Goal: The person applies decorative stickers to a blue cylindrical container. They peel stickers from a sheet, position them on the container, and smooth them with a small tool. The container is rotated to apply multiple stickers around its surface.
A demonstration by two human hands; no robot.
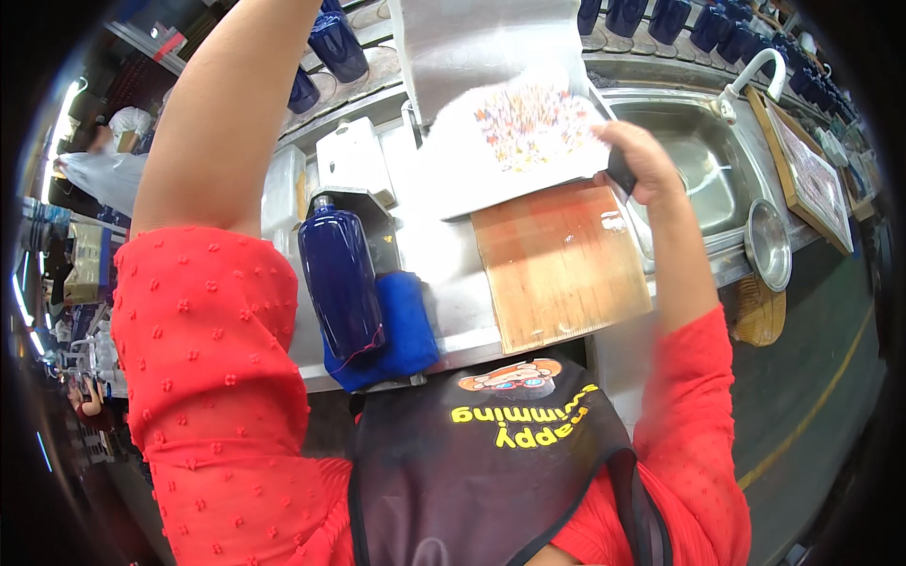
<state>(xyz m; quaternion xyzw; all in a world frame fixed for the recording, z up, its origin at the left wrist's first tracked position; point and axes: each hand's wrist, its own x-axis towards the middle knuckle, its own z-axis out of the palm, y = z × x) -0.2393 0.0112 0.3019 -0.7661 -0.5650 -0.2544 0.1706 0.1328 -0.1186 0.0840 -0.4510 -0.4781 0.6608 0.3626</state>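
My left arm (212, 123) reaches up past the top edge, so its hand is out of view. My right hand (649, 162) is closed at the right edge of a white sheet (451, 174) with a colourful print, its fingertips at the sheet's edge. A small black tool (620, 172), its kind unclear, sits in the same hand. Below the sheet lies a wet wooden board (557, 269). To the left, a glossy dark blue bottle (338, 274) rests on a folded blue cloth (409, 321).
A steel sink (689, 151) with a white faucet (755, 75) stands to the right. Beside it are a metal bowl (769, 245) and a framed panel (812, 170). Several dark blue bottles (668, 21) line the back. A white box (354, 156) stands behind the near bottle.
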